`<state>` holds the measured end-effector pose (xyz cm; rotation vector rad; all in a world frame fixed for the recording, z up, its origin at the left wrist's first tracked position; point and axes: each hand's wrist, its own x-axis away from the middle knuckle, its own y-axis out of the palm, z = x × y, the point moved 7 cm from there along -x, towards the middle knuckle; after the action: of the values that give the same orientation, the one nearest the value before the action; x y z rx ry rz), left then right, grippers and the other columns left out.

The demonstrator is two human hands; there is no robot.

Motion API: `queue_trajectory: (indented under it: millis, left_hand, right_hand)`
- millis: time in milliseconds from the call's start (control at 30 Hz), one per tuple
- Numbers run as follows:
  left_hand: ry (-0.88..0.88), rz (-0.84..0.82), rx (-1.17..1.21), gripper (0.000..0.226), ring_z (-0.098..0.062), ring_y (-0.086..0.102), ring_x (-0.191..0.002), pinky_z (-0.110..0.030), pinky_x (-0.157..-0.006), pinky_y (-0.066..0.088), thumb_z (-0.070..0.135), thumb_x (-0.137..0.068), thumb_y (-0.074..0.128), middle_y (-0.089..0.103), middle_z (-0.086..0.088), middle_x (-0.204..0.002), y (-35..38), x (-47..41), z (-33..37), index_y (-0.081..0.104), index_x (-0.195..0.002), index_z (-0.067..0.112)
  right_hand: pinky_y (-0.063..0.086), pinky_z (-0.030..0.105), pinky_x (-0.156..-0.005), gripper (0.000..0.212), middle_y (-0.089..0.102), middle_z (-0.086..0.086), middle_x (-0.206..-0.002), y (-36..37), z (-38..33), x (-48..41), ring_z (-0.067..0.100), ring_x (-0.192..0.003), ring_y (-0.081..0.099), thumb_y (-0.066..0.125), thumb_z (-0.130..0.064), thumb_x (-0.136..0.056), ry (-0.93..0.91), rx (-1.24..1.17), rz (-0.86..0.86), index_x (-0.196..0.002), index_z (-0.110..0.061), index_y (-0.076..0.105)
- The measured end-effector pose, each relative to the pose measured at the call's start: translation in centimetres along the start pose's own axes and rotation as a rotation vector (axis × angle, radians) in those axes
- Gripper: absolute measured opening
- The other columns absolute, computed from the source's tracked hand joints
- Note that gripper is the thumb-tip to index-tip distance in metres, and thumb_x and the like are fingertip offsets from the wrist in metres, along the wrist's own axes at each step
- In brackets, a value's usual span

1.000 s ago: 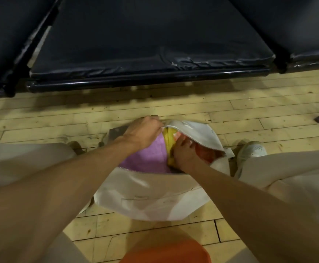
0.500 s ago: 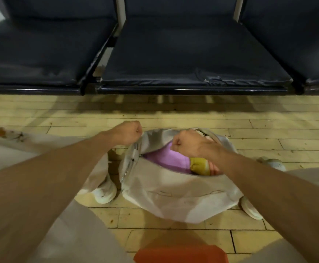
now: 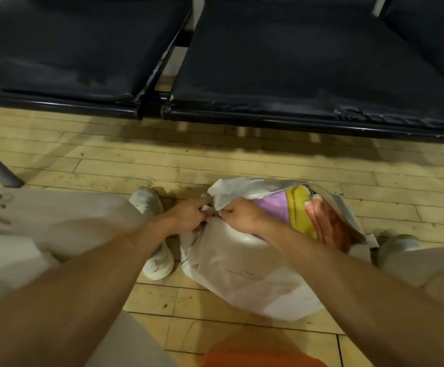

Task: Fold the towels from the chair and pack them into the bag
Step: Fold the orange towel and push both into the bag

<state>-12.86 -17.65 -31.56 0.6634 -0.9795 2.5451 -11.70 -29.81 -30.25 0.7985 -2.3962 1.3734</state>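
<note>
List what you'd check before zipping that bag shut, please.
1. No towel left on the seats: ok, none shows on those in view.
2. Packed in the bag: purple towel, yellow towel and orange towel: ok.
3. Towels clear of the zip: cannot tell; the orange towel lies close to the far rim.
4. Grip of the left hand on the bag's end: ok.
5. Pinch of the right hand at the zip's start: ok, though the puller itself is hidden.
6. The bag rests on the floor: ok.
</note>
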Motion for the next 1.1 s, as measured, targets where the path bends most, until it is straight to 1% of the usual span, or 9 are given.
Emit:
queue_trajectory:
  millis: [100, 200, 300, 367, 533, 767, 967, 1033, 1100]
  left_hand:
    - [0.020, 0.023, 0.066, 0.021, -0.012, 0.056, -0.061, -0.011, -0.045, 0.040, 0.023, -0.099, 0.049, 0.061, -0.001, -0.067, -1.2, 0.4, -0.1, 0.055, -0.080, 0.017]
    - [0.034, 0.033, 0.038, 0.021, -0.013, 0.061, -0.065, -0.021, -0.051, 0.039, 0.028, -0.099, 0.051, 0.066, -0.002, -0.070, -2.3, 0.8, -0.3, 0.056, -0.081, 0.017]
    - [0.061, 0.079, 0.001, 0.024, -0.017, 0.059, -0.067, -0.028, -0.059, 0.040, 0.027, -0.098, 0.051, 0.064, -0.004, -0.070, -3.2, 1.5, 0.2, 0.054, -0.077, 0.017]
    - [0.060, 0.122, 0.031, 0.025, -0.021, 0.055, -0.065, -0.031, -0.061, 0.041, 0.023, -0.096, 0.053, 0.059, -0.006, -0.067, -3.7, 1.8, 0.4, 0.054, -0.072, 0.016]
    - [0.074, 0.209, -0.001, 0.033, -0.022, 0.052, -0.063, -0.036, -0.061, 0.042, 0.029, -0.092, 0.056, 0.055, -0.008, -0.063, -4.8, 3.2, 1.8, 0.048, -0.061, 0.019]
    - [0.091, 0.303, -0.335, 0.029, -0.021, 0.053, -0.071, -0.031, -0.057, 0.037, 0.029, -0.098, 0.042, 0.057, -0.004, -0.077, -4.5, 4.6, 4.2, 0.048, -0.072, 0.019]
    - [0.026, 0.422, -0.623, 0.023, -0.028, 0.056, -0.088, -0.034, -0.070, 0.041, 0.029, -0.097, 0.036, 0.061, -0.009, -0.100, -4.1, 4.6, 5.2, 0.054, -0.089, 0.016]
    - [-0.050, 0.411, -0.697, 0.025, -0.029, 0.057, -0.097, -0.036, -0.076, 0.043, 0.027, -0.096, 0.037, 0.060, -0.010, -0.109, -3.8, 4.5, 5.4, 0.058, -0.100, 0.014]
    - [0.008, 0.450, -0.864, 0.028, -0.026, 0.054, -0.105, -0.039, -0.087, 0.044, 0.022, -0.093, 0.041, 0.055, -0.008, -0.117, -3.2, 4.4, 6.9, 0.058, -0.112, 0.012]
  right_hand:
    - [0.031, 0.019, -0.052, 0.042, 0.047, -0.010, -0.061, -0.4, -0.7, -0.2, 0.016, -0.074, 0.048, 0.052, -0.034, -0.097, 0.032, -0.056, 0.044, -0.057, -0.027, 0.045]
    - [0.032, 0.018, -0.050, 0.045, 0.049, -0.008, -0.059, -1.4, -2.3, 0.1, 0.011, -0.061, 0.048, 0.055, -0.031, -0.097, -0.026, -0.026, 0.105, -0.053, -0.027, 0.046]
    - [0.049, 0.029, -0.068, 0.029, 0.066, 0.003, -0.084, -2.0, -4.2, 0.9, 0.022, -0.079, 0.061, 0.053, -0.027, -0.096, -0.109, 0.058, 0.158, -0.069, -0.021, 0.062]
    - [0.047, 0.032, -0.067, 0.022, 0.066, 0.008, -0.094, -2.7, -5.3, 1.7, 0.028, -0.085, 0.062, 0.051, -0.026, -0.095, -0.145, 0.175, 0.217, -0.085, -0.016, 0.068]
    - [0.041, 0.030, -0.053, 0.028, 0.056, 0.006, -0.069, -5.7, -6.5, 3.4, 0.026, -0.065, 0.056, 0.054, -0.016, -0.089, -0.196, 0.342, 0.250, -0.062, -0.014, 0.049]
    - [0.047, 0.029, -0.056, 0.032, 0.050, 0.001, -0.061, -7.8, -2.9, 4.9, 0.019, -0.059, 0.053, 0.058, -0.016, -0.089, -0.069, 0.278, 0.162, -0.058, -0.014, 0.049]
    - [0.054, 0.033, -0.061, 0.019, 0.068, 0.010, -0.081, -10.0, 4.8, 7.2, 0.025, -0.075, 0.066, 0.054, -0.016, -0.086, 0.125, 0.287, 0.078, -0.081, -0.004, 0.068]
    - [0.050, 0.027, -0.058, 0.016, 0.067, 0.006, -0.076, -10.4, 6.8, 7.7, 0.020, -0.070, 0.064, 0.058, -0.019, -0.088, 0.171, 0.248, 0.076, -0.084, -0.007, 0.069]
    - [0.054, 0.030, -0.064, 0.016, 0.066, 0.003, -0.075, -10.5, 7.8, 7.6, 0.020, -0.070, 0.065, 0.059, -0.019, -0.090, 0.174, 0.192, 0.067, -0.083, -0.008, 0.070]
